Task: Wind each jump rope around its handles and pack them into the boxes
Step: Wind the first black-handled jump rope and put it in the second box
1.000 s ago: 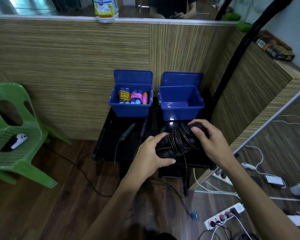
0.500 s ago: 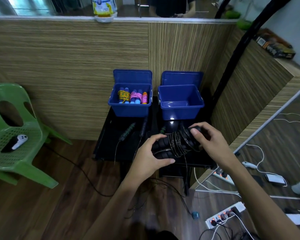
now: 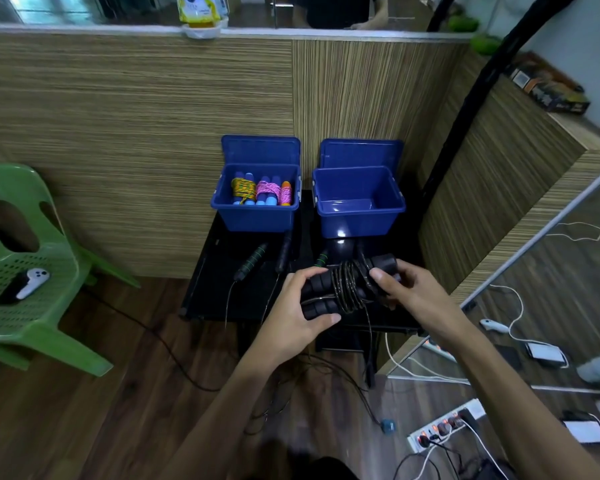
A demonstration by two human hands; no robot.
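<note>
1. The far ends of the black jump rope's [image 3: 349,287] 2 handles are hiding under the right hand [image 3: 407,294], and the near ends under the left hand [image 3: 297,311]; how many turns of cord are lying round them is too fine to count.
2. The left hand is gripping the handles, thumb below and fingers curled over the top.
3. The right hand is clamping the other end, thumb pressing on the wound cord.
4. The rope is sitting in the air above the near edge of the black counter [image 3: 219,271], in front of the right box [image 3: 357,202]; a loose tail of cord is hanging down from it.
5. 2 blue boxes are standing side by side at the back of the counter, each with a lid propped behind it.
6. The left box [image 3: 257,216] is holding 3 wound ropes [image 3: 262,192]: 1 yellow, 1 pink, 1 orange, the last partly hidden by the wall.
7. The right box is showing nothing inside.
8. 3 green-banded handles [image 3: 252,263] are lying on the counter; their thin cords are trailing over the edge and are hard to follow against the floor.
</note>
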